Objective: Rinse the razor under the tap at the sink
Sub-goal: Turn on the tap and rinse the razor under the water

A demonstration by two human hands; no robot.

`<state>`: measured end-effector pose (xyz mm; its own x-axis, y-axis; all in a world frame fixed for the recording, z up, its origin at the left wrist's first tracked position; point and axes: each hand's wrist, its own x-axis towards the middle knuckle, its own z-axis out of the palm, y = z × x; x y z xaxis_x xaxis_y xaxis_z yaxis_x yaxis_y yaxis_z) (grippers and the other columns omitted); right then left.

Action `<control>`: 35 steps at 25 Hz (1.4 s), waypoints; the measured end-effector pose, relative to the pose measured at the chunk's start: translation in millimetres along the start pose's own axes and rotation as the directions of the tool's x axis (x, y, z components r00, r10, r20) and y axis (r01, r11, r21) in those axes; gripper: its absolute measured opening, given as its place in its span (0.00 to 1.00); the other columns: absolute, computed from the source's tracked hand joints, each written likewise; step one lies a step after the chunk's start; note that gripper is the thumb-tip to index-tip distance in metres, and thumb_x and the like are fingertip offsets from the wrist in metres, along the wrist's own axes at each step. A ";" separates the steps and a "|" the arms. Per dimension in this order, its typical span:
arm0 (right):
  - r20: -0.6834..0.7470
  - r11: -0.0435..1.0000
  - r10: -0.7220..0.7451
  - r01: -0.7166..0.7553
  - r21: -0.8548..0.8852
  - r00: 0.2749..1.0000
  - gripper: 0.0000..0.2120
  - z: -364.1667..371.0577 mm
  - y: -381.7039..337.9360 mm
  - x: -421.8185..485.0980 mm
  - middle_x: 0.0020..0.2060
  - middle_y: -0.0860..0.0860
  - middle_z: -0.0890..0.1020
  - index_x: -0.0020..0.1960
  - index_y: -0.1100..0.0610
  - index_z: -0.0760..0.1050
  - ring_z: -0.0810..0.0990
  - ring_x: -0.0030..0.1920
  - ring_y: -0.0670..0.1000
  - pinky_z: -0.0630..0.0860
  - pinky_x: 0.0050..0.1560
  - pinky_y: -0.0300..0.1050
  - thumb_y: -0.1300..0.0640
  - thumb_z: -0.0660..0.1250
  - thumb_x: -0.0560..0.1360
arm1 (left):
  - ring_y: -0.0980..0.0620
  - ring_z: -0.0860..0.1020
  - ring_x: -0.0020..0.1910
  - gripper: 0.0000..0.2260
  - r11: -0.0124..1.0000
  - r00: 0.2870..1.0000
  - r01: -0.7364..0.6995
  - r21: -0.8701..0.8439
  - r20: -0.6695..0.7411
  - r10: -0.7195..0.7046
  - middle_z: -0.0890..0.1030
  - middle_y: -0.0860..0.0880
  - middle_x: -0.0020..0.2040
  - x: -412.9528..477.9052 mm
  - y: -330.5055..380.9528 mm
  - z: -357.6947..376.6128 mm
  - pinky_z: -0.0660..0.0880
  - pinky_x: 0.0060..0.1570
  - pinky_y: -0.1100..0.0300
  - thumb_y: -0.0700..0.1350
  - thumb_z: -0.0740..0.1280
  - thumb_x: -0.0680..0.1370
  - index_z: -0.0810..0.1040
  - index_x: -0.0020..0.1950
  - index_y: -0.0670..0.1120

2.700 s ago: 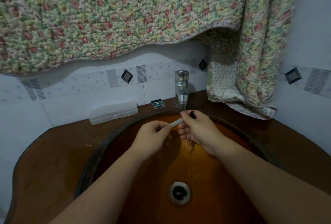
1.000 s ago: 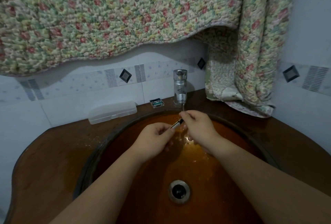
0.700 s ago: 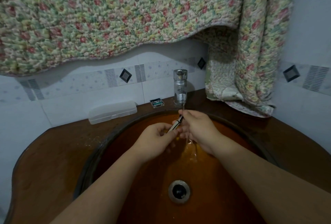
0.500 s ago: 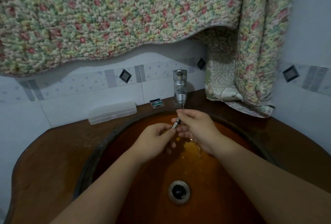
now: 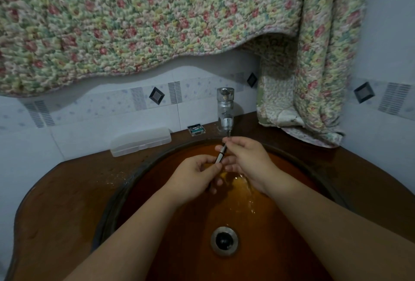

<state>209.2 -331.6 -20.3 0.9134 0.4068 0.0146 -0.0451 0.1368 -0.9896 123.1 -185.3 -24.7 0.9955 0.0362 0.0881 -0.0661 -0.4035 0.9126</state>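
Observation:
A slim razor (image 5: 220, 154) with a black and white handle is held between both hands over the amber basin (image 5: 157, 202). My left hand (image 5: 195, 176) pinches its lower end. My right hand (image 5: 246, 160) grips its upper end just under the chrome tap (image 5: 225, 110). The razor's head is hidden by my right fingers. A thin stream of water falls from the spout onto my right hand and splashes into the basin below.
A translucent white case (image 5: 140, 141) and a small blade cartridge box (image 5: 197, 129) lie on the brown counter behind the basin. The drain (image 5: 224, 240) sits near the front. A floral quilt (image 5: 157, 15) hangs above and drapes down at the right (image 5: 314, 92).
The razor has tilted from nearly level to steeper, its top closer to the spout. Both hands stay on it, shifting slightly as they turn it under the water.

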 end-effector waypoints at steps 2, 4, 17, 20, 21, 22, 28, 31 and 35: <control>-0.008 1.000 0.016 -0.016 0.013 1.000 0.09 0.2 -0.8 -0.2 0.48 0.54 0.87 0.59 0.54 0.77 0.82 0.39 0.52 0.80 0.36 0.44 0.57 0.61 0.82 | 0.50 0.83 0.36 0.07 1.000 1.000 -0.002 0.008 -0.004 0.002 0.86 0.45 0.41 0.2 -0.6 -0.3 0.82 0.41 0.56 0.49 0.65 0.81 0.81 0.55 0.53; -0.008 1.000 0.020 -0.020 0.000 1.000 0.08 0.3 -1.2 -0.1 0.49 0.54 0.86 0.58 0.54 0.77 0.82 0.40 0.54 0.80 0.37 0.45 0.59 0.62 0.81 | 0.52 0.83 0.36 0.06 1.000 1.000 0.000 0.017 -0.014 0.001 0.86 0.45 0.40 0.2 -0.8 -0.7 0.82 0.39 0.60 0.49 0.65 0.80 0.81 0.55 0.54; -0.125 0.993 -0.044 0.030 -0.113 0.991 0.11 -1.3 3.9 6.9 0.47 0.58 0.85 0.57 0.55 0.81 0.84 0.33 0.47 0.78 0.29 0.38 0.62 0.62 0.80 | 0.58 0.82 0.33 0.09 0.996 0.993 -0.040 0.084 -0.111 0.049 0.85 0.53 0.37 -1.0 0.0 -0.8 0.74 0.31 0.70 0.46 0.68 0.79 0.80 0.50 0.62; -0.116 0.994 -0.050 0.038 -0.104 0.992 0.10 -2.9 2.8 5.7 0.49 0.58 0.85 0.58 0.57 0.80 0.83 0.33 0.46 0.77 0.29 0.36 0.62 0.63 0.80 | 0.59 0.81 0.32 0.09 0.995 0.992 -0.057 0.080 -0.104 0.065 0.85 0.55 0.35 -1.9 1.3 -0.6 0.74 0.31 0.71 0.45 0.68 0.79 0.80 0.50 0.61; -0.111 0.994 -0.053 0.042 -0.098 0.992 0.10 -3.1 2.6 5.4 0.50 0.58 0.84 0.58 0.58 0.80 0.84 0.34 0.47 0.78 0.30 0.37 0.63 0.62 0.80 | 0.59 0.81 0.32 0.09 0.995 0.993 -0.057 0.084 -0.103 0.066 0.85 0.55 0.35 -2.2 1.5 -0.5 0.74 0.31 0.71 0.45 0.68 0.79 0.80 0.50 0.61; -0.109 0.995 -0.052 0.042 -0.091 0.993 0.11 -3.0 2.3 5.1 0.50 0.58 0.84 0.58 0.58 0.80 0.84 0.35 0.47 0.79 0.31 0.38 0.63 0.62 0.80 | 0.59 0.81 0.32 0.09 0.995 0.993 -0.055 0.087 -0.104 0.064 0.85 0.55 0.35 -2.4 1.5 -0.7 0.74 0.31 0.71 0.45 0.68 0.79 0.80 0.49 0.61; -0.116 1.000 -0.022 0.022 -0.001 0.993 0.07 -4.5 0.5 6.2 0.48 0.59 0.85 0.53 0.57 0.81 0.85 0.37 0.51 0.80 0.32 0.42 0.62 0.64 0.79 | 0.54 0.81 0.35 0.10 0.989 0.986 -0.049 0.136 -0.152 0.070 0.85 0.48 0.38 -1.1 0.3 -1.1 0.79 0.35 0.61 0.46 0.69 0.78 0.80 0.48 0.64; -0.125 1.000 -0.003 0.004 0.011 0.992 0.09 -5.1 -0.1 6.9 0.47 0.59 0.85 0.52 0.56 0.80 0.86 0.37 0.52 0.81 0.32 0.43 0.63 0.62 0.79 | 0.49 0.81 0.37 0.11 0.987 0.984 -0.045 0.153 -0.162 0.070 0.84 0.44 0.41 -0.7 -0.3 -0.7 0.80 0.39 0.53 0.47 0.68 0.79 0.79 0.47 0.65; -0.104 1.000 0.019 -0.019 0.000 0.994 0.05 -6.8 -0.5 4.5 0.46 0.59 0.86 0.52 0.55 0.80 0.86 0.38 0.53 0.83 0.41 0.49 0.59 0.68 0.77 | 0.62 0.77 0.31 0.10 0.979 0.979 -0.033 0.203 -0.190 0.072 0.82 0.51 0.39 1.2 -4.2 -1.7 0.75 0.30 0.65 0.46 0.68 0.79 0.81 0.58 0.57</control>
<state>216.1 -336.0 -20.6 0.9495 0.3131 -0.0196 -0.0631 0.1293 -0.9896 124.4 -181.9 -27.7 0.9569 0.1803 0.2279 -0.0832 -0.5814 0.8094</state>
